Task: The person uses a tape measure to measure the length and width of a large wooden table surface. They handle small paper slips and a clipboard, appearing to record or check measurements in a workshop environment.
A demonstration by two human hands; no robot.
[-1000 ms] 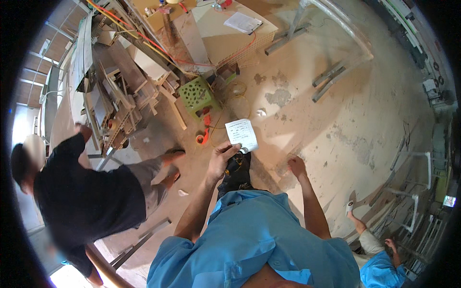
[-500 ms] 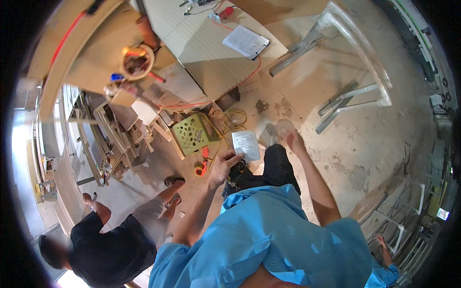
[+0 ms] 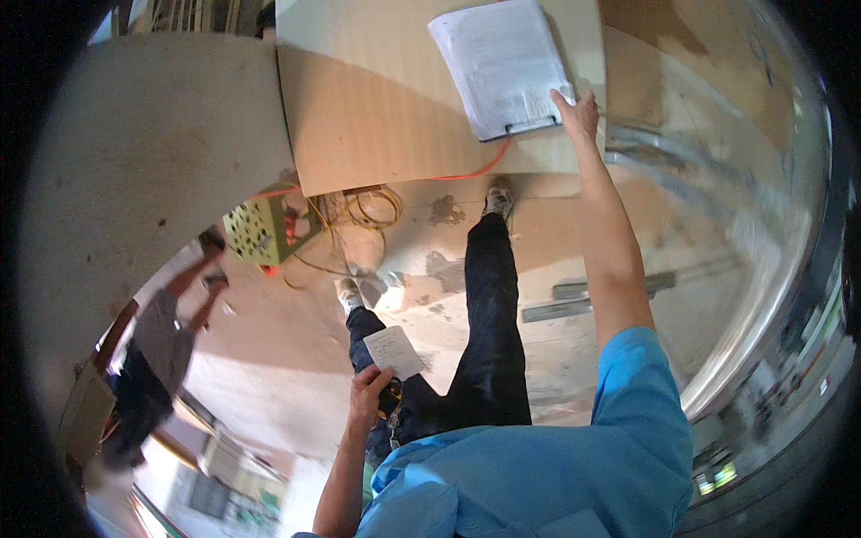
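A small white slip of paper (image 3: 395, 350) with writing on it is pinched in my left hand (image 3: 369, 390), low in front of my thighs. My right arm reaches forward over the pale wood-grain table (image 3: 377, 117). There my right hand (image 3: 580, 117) is at the lower right corner of a clipboard (image 3: 502, 72) stacked with white sheets. Its thumb and fingers are spread apart; whether they touch the board is hard to make out. A black and yellow item (image 3: 391, 397) hangs at my waist beside my left hand.
An orange cord (image 3: 489, 168) trails off the table's near edge. On the floor lie a green perforated crate (image 3: 256, 229), a coiled yellow hose or cable (image 3: 377, 211) and metal bars (image 3: 556, 310). Another person (image 3: 161, 350) is at the left, beside a grey surface (image 3: 161, 134).
I have come closer to the table and the clipboard. My right hand has moved from beside my leg up to the clipboard's corner. The paper slip stays in my left hand.
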